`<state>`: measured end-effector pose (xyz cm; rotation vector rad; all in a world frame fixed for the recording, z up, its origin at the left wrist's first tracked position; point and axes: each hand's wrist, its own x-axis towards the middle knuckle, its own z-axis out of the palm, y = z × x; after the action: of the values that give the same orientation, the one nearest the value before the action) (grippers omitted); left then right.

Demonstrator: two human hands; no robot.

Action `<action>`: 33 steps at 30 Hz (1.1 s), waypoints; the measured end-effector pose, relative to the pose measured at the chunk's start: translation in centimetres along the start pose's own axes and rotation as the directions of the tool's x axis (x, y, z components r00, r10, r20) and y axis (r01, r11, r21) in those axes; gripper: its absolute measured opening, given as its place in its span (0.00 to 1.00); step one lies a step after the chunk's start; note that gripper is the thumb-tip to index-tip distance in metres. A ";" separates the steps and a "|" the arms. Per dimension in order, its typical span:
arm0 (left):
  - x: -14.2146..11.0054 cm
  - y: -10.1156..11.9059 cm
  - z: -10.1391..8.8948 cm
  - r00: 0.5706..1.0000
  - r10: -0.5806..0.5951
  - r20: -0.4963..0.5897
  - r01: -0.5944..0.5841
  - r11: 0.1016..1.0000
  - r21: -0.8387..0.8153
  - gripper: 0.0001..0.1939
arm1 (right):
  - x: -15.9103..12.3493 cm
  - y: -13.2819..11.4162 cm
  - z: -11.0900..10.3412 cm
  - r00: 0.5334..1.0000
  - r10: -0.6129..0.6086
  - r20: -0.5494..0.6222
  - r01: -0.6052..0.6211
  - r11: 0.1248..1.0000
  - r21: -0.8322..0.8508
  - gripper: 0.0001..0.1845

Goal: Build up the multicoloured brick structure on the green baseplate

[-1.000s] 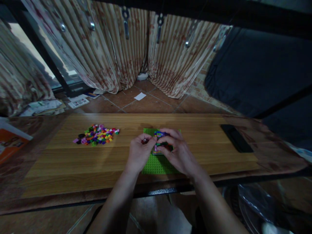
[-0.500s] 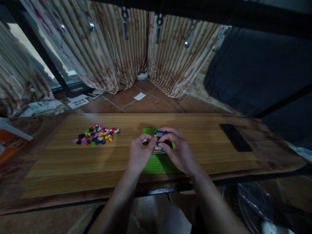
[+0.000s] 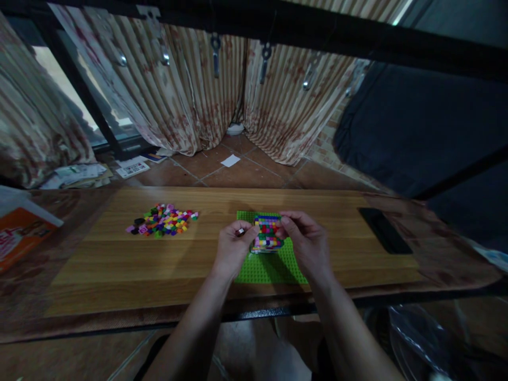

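A block built of many coloured toy bricks [image 3: 268,233] stands on a green studded baseplate [image 3: 273,270]. My left hand [image 3: 232,248] is at the block's left side, its thumb tip by the wall. Between its curled fingers and thumb shows a small white brick [image 3: 241,231]. On the opposite side, my right hand [image 3: 309,243] has thumb and forefinger pinched together at the block's right edge. Whatever lies between those fingertips is too small to make out. Rows of red, green, white, purple and yellow bricks show on the block's top.
Loose coloured bricks [image 3: 166,221] lie in a pile on the left of the wooden board [image 3: 119,275]. A dark phone-like slab [image 3: 384,230] rests at the right. Beyond the left end is an orange and white package [image 3: 19,233]. Curtains hang behind.
My right hand has drawn back to the right from over the block, uncovering its top. My left hand stays beside it with the white brick. The whole view has shifted slightly.
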<state>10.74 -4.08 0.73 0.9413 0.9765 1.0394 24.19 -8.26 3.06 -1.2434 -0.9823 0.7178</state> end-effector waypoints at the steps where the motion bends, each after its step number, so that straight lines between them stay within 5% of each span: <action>1: 0.0 0.0 0.0 1.000 -0.011 0.003 0.011 1.000 -0.013 0.13 | -0.1 0.0 0.0 1.000 0.000 0.006 0.000 1.000 -0.009 0.08; 12: 0.0 0.9 -0.4 0.988 -0.155 0.021 0.156 0.980 -0.119 0.21 | -0.3 0.9 -0.7 0.991 -0.110 0.080 0.125 0.971 -0.206 0.09; 21: -0.1 1.1 -0.9 0.990 -0.132 0.050 0.136 0.988 -0.074 0.16 | -0.5 0.9 -0.2 0.944 -0.291 0.152 0.328 0.852 -0.407 0.06; 33: -0.1 0.7 -0.9 0.996 -0.055 0.068 0.053 0.998 0.026 0.11 | -0.4 2.7 0.6 0.989 -0.081 0.127 0.114 0.954 -0.279 0.04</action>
<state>9.68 -3.86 1.19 0.9594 0.9539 0.9460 23.67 -7.77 0.38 -1.4034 -1.2670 0.5873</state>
